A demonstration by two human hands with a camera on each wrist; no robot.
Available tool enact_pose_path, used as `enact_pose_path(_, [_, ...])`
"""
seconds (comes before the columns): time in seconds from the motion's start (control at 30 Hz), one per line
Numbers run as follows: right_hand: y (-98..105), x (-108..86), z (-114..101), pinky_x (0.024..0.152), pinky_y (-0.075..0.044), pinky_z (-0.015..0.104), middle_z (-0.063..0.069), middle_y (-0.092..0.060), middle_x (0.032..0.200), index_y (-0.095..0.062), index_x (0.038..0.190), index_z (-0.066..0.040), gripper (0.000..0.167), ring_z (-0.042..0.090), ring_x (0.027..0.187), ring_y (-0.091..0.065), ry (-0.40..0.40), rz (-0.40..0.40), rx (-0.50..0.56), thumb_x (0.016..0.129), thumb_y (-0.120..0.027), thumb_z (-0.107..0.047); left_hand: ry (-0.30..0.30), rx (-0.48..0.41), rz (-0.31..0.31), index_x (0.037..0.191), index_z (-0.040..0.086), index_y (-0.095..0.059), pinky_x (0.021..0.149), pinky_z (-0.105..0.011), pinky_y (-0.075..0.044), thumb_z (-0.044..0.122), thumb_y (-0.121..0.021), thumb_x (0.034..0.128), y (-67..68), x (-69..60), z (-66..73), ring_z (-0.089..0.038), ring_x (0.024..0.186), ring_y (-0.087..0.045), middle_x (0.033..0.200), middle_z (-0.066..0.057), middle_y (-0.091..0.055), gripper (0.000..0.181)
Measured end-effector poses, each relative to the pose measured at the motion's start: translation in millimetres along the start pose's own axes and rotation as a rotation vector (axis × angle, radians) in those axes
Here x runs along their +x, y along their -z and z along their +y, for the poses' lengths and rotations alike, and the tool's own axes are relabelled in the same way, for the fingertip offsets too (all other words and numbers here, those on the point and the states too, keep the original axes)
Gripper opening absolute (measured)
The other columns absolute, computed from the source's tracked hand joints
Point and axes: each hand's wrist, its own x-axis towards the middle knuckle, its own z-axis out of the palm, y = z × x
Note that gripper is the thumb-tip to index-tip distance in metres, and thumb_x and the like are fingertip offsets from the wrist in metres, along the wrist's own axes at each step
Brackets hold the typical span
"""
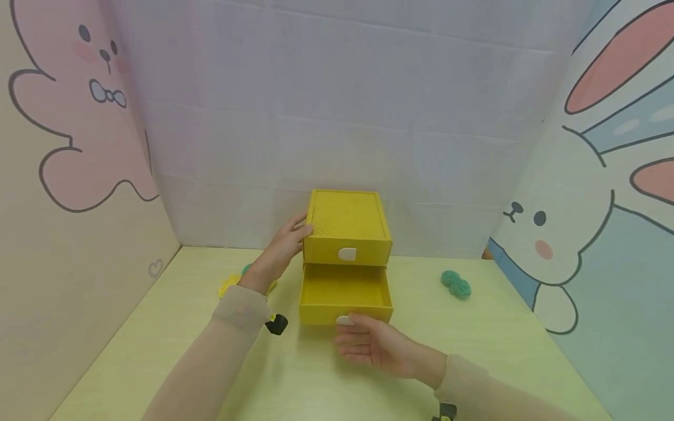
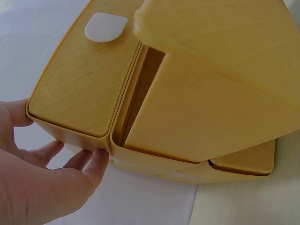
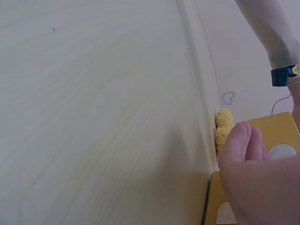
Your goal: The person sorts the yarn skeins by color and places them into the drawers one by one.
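A yellow drawer box stands at the back middle of the table. Below its closed top drawer, which bears a white tab, another drawer is pulled out; its visible inside holds nothing. My left hand holds the box's upper left side, with thumb and fingers around its corner in the left wrist view. At the pulled-out drawer's white handle is my right hand, thumb and forefinger at the tab and the other fingers extended below. The right wrist view hides the thumb.
A green yarn bundle lies to the right of the box. Yellow yarn and a bit of green show behind the left forearm. A white wall backs the table, and printed panels flank both sides.
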Motion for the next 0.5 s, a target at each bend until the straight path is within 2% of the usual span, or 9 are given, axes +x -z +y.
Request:
enact_pose_path(0.27, [-6.4,-5.1,0.7,0.114,-0.051,0.048,0.03,-0.054,0.152,-0.041,0.158,0.008,0.073,0.041,0.135,-0.06,-0.014,-0.006,-0.003,0.11,-0.053,-0.047,-0.012,-0.004,-0.009,0.171,0.025,-0.02,0.13,-0.055,-0.023,0.038,-0.052,0.1126,0.1,0.2,0.1,-0.033,0.159,-0.028,0.176,-0.006,-0.019,0.068])
enact_pose_path(0.5, [-7.3,-4.8,0.9,0.116,-0.048,0.049,0.031,-0.052,0.153,-0.04,0.158,0.009,0.073,0.044,0.138,-0.057,-0.018,-0.022,0.0,0.111,-0.052,-0.046,-0.013,-0.007,-0.01,0.171,0.025,-0.019,0.13,-0.056,-0.023,0.039,-0.051,0.1127,0.5,0.2,-1.0,-0.033,0.159,-0.029,0.176,-0.006,-0.019,0.068])
